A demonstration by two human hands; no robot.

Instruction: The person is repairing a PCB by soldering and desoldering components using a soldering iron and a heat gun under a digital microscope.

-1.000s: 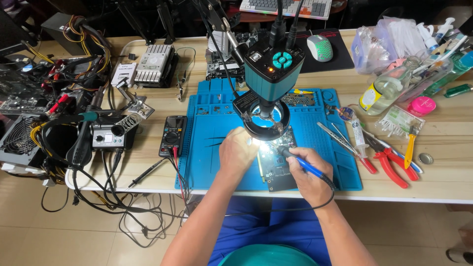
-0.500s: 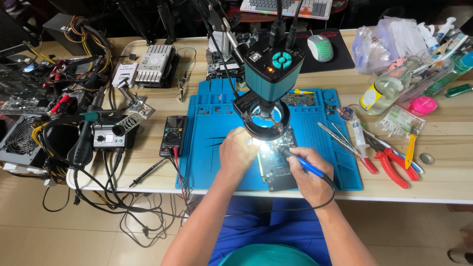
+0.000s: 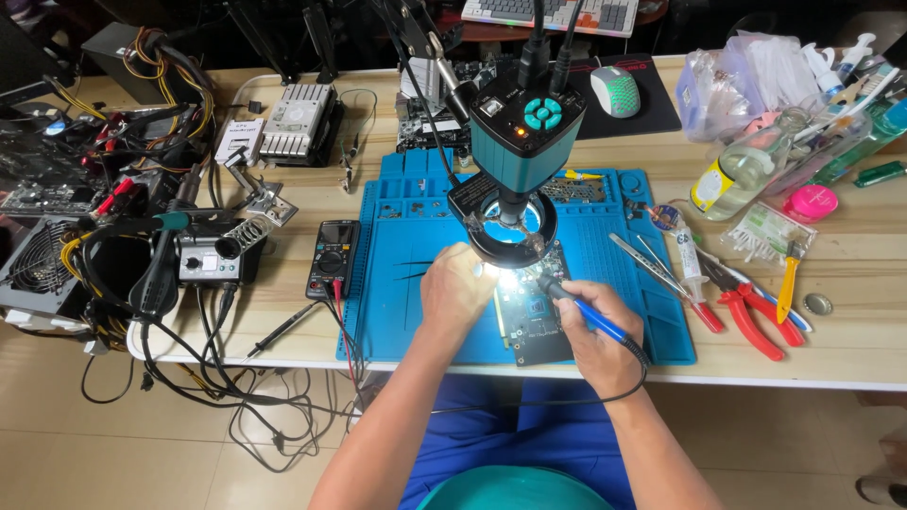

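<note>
Wooden worktop [image 3: 855, 349], one blue mat [image 3: 402, 283] reaching near its front edge, bare mat left of circuit board [image 3: 529, 316], left hand [image 3: 456, 295] pressed on board's left edge, right hand [image 3: 597, 338] grip closed around blue-handled soldering iron [image 3: 590, 316], tip on board, two red-handled pliers [image 3: 746, 312] right of board.

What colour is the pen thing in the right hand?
Blue soldering iron, black at the tip; head view.

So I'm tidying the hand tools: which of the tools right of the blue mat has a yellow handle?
The small yellow-handled tool lying farthest right, beside the bottle cap; the pliers next to it have red handles.
</note>
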